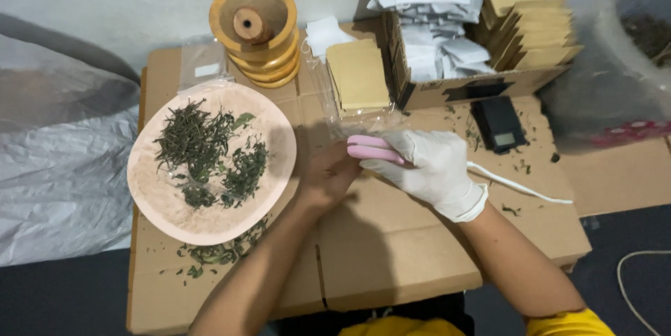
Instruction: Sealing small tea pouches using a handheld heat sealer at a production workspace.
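Note:
My right hand (430, 168), in a white glove, grips a pink hand-held device (370, 148) whose white cord (521, 189) trails off to the right. My bare left hand (328, 175) lies just left of it, its fingers curled under the pink tip; what they hold is hidden. Both hands hover over a flattened cardboard sheet (391, 245). Left of the hands stands a pale pink plate (210, 220) with loose dried green leaves (206, 147) on it.
A stack of round wooden pieces (257, 32) stands at the back. Tan pouches in clear wrap (358, 76) lie beside an open cardboard box (461, 88) of white sachets and more tan pouches. A small black scale (498, 125) sits below the box. Grey plastic sheeting (59, 168) lies left.

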